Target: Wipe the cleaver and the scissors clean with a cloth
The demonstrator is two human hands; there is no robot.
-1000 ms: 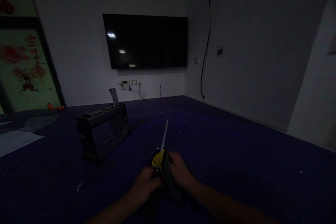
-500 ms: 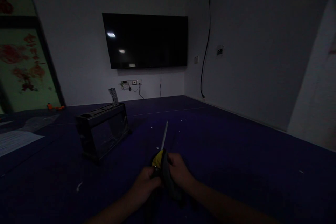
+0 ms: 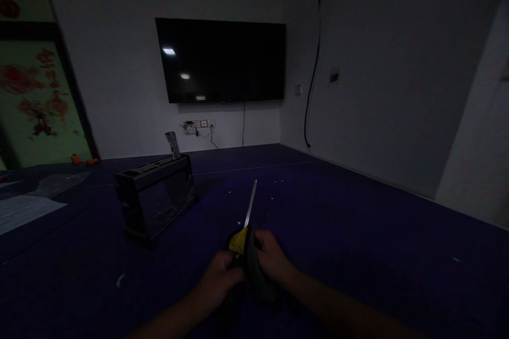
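Observation:
My left hand [image 3: 220, 276] is closed round a dark handle low in the middle of the head view. A thin knife blade [image 3: 250, 204] sticks out from between my hands and points away from me. My right hand [image 3: 271, 260] is closed on a grey and yellow object [image 3: 243, 243] that sits around the base of the blade. Both hands touch each other just above the dark blue surface [image 3: 358, 233]. The room is dim, so the handle and the grey object are hard to make out.
A dark knife block [image 3: 155, 196] stands to the left of my hands, with one handle [image 3: 172, 144] sticking up at its far end. White sheets [image 3: 19, 212] lie at far left. A black television [image 3: 220, 60] hangs on the wall ahead.
The blade tip has crept slightly farther away from me. My hands stay in the same place and keep their grip.

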